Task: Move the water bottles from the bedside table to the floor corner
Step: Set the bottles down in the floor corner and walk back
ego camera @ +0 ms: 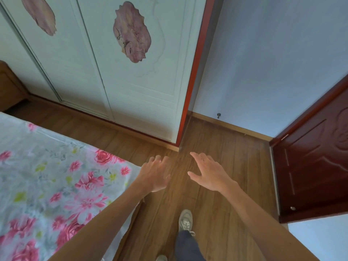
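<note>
Left hand [155, 174] and right hand [209, 173] hover over the wooden floor [226, 157], each grip slack and empty. Floral bed [47, 176] at 8 o'clock, wardrobe [131, 81] 12, door [316, 166] 3.

I count two hands of mine, left hand [155, 176] and right hand [209, 174]. Two shoes: one shoe [185, 220] whole, the other shoe [161, 258] cut off at the bottom edge. One bed [47, 185]. One wardrobe [143, 102] bearing two pink decals, a middle decal [131, 32] and a left decal [40, 14]. One door [310, 166]. One doorstop [218, 115].
</note>
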